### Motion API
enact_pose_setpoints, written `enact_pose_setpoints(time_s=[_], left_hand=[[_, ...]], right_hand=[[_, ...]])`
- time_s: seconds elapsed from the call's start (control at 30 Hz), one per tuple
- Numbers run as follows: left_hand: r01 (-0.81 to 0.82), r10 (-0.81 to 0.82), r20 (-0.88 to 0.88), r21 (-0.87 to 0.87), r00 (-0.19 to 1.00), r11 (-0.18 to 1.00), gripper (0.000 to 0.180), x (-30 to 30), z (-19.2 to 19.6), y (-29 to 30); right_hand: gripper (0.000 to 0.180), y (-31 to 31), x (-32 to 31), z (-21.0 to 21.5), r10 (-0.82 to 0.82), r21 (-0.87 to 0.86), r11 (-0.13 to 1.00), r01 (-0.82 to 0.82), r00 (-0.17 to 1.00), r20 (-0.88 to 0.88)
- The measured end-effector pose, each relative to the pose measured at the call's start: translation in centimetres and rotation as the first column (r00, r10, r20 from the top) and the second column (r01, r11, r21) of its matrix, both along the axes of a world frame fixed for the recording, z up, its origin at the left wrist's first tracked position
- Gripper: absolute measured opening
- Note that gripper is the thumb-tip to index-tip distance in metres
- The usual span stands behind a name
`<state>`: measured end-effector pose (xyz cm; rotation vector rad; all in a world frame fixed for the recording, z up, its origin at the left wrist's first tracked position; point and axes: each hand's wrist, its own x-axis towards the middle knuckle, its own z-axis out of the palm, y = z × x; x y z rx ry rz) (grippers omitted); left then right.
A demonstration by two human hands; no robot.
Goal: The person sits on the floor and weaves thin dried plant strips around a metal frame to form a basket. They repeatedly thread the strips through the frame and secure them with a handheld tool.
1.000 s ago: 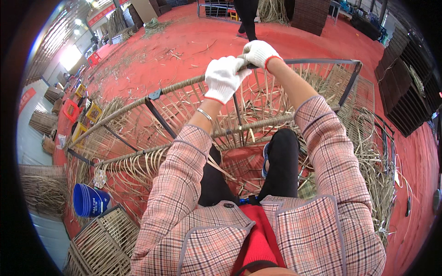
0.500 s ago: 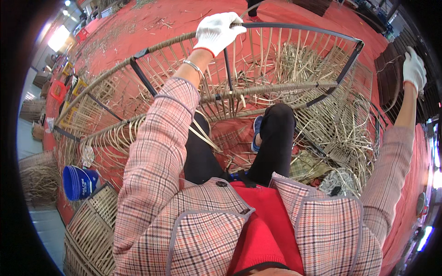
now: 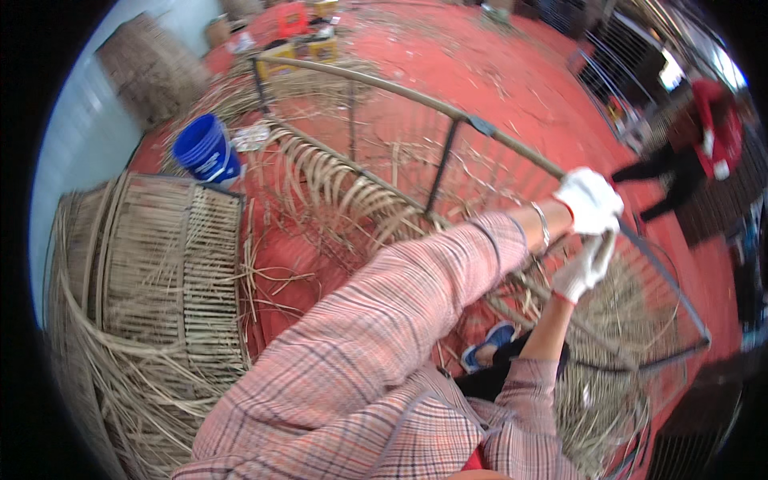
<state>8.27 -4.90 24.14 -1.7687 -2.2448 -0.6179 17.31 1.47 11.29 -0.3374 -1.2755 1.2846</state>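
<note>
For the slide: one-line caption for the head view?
Both white-gloved hands, left hand and right hand, grasp the metal frame rail above woven wicker.

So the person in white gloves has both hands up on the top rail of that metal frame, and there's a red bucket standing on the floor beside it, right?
Nearly. The head view shows the bucket is blue, not red. The rest holds: left hand and right hand, both in white gloves, are at the top rail of the metal frame.
</note>
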Motion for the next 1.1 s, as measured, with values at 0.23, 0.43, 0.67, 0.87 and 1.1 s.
enact_pose_setpoints(time_s=[0.23, 0.43, 0.67, 0.87, 1.1], left_hand=[[0.019, -0.012, -0.048, 0.162, 0.999, 0.987, 0.029, -0.5, -2.4, 1.1], [0.146, -0.146, 0.012, 0.053, 0.989, 0.988, 0.025, -1.1, -1.7, 0.5], [0.157, -0.141, -0.117, 0.145, 0.983, 0.977, 0.034, -0.8, -2.4, 0.8], [0.063, -0.046, -0.095, 0.174, 0.994, 0.983, 0.038, 0.4, -2.0, -0.4], [0.078, -0.047, -0.13, 0.244, 0.99, 0.967, 0.029, 0.9, -2.0, -0.3]], right_hand=[[0.032, 5.2, 0.9, -0.6, -0.248, 0.38, 0.922, 0.073, 0.866, 0.434], [0.013, -0.2, 8.0, 2.5, -0.505, 0.708, 0.704, 0.055, 0.74, 0.445], [0.012, 3.4, 8.4, 13.8, -0.595, 0.89, 0.455, -0.032, 0.732, 0.331], [0.015, 8.3, 2.2, 15.3, -0.768, 0.88, 0.462, -0.111, 0.446, 0.46], [0.011, 6.9, 6.0, 14.9, -0.714, 0.959, 0.265, 0.098, 0.689, 0.127]])
